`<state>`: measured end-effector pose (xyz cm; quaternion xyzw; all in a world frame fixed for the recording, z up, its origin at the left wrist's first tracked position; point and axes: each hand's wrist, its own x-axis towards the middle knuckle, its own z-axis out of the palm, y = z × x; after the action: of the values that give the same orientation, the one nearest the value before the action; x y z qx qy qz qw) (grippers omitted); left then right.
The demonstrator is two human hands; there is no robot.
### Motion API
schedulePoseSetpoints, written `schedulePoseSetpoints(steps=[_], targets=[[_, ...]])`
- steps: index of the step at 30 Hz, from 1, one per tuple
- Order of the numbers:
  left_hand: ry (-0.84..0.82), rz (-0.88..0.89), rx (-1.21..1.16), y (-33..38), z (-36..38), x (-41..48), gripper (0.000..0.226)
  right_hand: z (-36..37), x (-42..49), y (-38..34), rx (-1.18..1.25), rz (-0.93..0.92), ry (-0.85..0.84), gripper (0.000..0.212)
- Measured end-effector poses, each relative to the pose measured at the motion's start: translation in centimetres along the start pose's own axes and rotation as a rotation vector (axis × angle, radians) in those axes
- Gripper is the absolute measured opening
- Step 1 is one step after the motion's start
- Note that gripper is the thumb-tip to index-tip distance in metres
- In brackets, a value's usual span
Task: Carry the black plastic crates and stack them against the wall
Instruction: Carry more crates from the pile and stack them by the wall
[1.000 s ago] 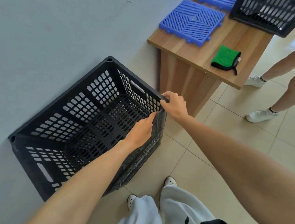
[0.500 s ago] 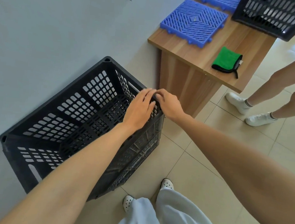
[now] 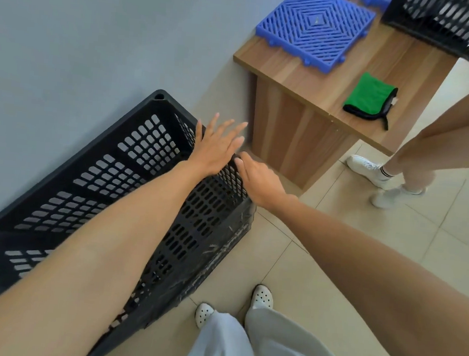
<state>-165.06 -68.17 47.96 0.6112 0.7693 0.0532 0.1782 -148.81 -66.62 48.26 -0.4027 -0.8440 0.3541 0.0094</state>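
No readable text, label, brand, number or sign anywhere.

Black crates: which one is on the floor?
The crate at lower left, down on the floor tiles against the grey wall. The other crate sits on the wooden table.

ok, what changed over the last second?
Both hands let go of the crate rim. The left hand lifted off, fingers spread. The right hand uncurled at the corner; contact unclear. The crate is still against the wall, and the things on the table are unchanged.
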Motion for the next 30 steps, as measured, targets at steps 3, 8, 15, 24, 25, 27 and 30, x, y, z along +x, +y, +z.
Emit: schedulePoseSetpoints(steps=[3, 8, 15, 24, 25, 27, 30], targets=[[-0.04, 0.088, 0.041, -1.1, -0.7, -0.6, 0.052, -0.5, 0.0, -0.2, -0.011, 0.0, -0.039, 0.044], [0.025, 0.021, 0.094, -8.0, -3.2, -1.9, 0.061, -1.4, 3.4, -2.5, -0.167, -0.145, -0.011, 0.06], [-0.046, 0.159, 0.198, -19.0, -6.9, -2.5, 0.073, 2.3, 11.8, -10.0, -0.357, -0.301, -0.014, 0.077], [0.033, 0.306, 0.3, -21.4, -6.7, -1.7, 0.076, 4.1, 14.6, -12.0, -0.566, -0.27, 0.106, 0.086], [0.033, 0.304, 0.318, -21.5, -6.8, -1.6, 0.077, 4.1, 14.7, -12.3, -0.571, -0.267, 0.098, 0.086], [0.028, 0.299, 0.338, -21.5, -7.0, -1.6, 0.078, 4.0, 14.8, -12.7, -0.568, -0.252, 0.083, 0.086], [0.008, 0.295, 0.338, -21.1, -6.8, -2.0, 0.08, 3.9, 14.1, -12.4, -0.579, -0.244, 0.062, 0.088]])
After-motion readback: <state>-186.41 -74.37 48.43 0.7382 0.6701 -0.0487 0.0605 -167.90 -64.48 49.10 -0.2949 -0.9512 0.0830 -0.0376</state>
